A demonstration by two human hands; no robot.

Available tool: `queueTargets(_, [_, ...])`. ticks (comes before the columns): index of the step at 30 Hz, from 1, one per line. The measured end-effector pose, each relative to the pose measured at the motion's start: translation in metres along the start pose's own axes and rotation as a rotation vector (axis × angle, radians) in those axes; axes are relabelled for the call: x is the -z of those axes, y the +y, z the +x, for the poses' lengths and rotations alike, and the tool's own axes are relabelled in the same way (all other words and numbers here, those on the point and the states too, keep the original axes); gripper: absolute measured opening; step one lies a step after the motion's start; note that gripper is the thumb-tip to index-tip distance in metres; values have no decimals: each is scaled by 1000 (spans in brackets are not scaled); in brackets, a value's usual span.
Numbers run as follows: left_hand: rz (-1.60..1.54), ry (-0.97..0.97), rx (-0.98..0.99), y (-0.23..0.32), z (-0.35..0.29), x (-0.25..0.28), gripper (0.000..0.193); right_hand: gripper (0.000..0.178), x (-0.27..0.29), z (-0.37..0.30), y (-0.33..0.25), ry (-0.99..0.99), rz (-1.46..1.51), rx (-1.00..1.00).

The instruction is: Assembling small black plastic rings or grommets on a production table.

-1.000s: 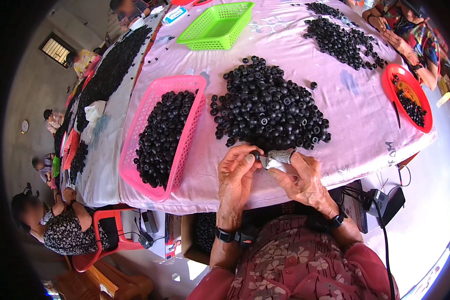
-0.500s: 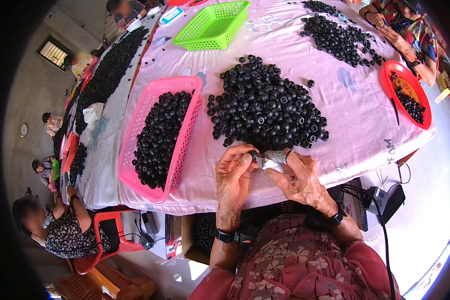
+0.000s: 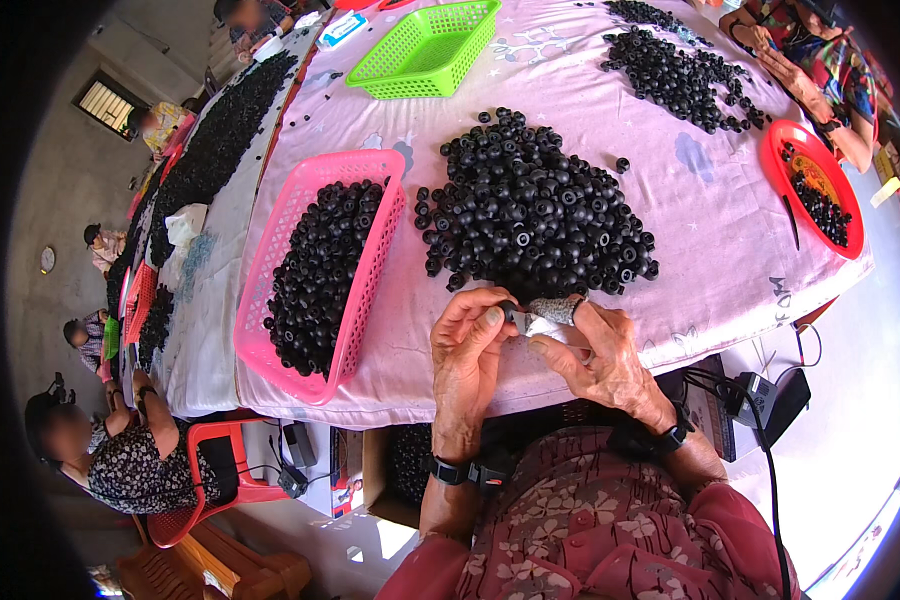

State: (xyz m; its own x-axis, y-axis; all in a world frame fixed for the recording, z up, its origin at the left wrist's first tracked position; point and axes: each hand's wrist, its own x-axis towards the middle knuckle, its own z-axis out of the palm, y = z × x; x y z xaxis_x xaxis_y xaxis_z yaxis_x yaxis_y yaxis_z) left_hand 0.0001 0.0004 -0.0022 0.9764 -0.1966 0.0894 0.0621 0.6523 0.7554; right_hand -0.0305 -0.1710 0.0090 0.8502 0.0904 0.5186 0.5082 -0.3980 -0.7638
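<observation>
Just below the centre of the frame, the left hand (image 3: 466, 348) pinches a small black piece (image 3: 509, 309), while the right hand (image 3: 598, 352) grips a wrapped blade (image 3: 552, 311), its tip near the piece. A black pile (image 3: 542, 210) lies on the table (image 3: 720, 270) at centre, a pink basket (image 3: 368, 270) to its left.

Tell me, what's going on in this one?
At a cloth-covered table, the left hand pinches a small black piece and the right hand holds a wrapped tool, its metal tip at that piece. A heap of similar pieces lies just beyond the hands, and a pink basket on the left holds more. Other people are nearby.
</observation>
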Motion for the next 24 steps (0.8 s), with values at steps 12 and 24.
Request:
queueTargets(12, [22,-174,8,-1,-1,2,15,24,4,3,0,63,100,-129])
queueTargets(24, [250,66,-49,-7,-5,-10,20,24,0,-1,-5,87,130,-235])
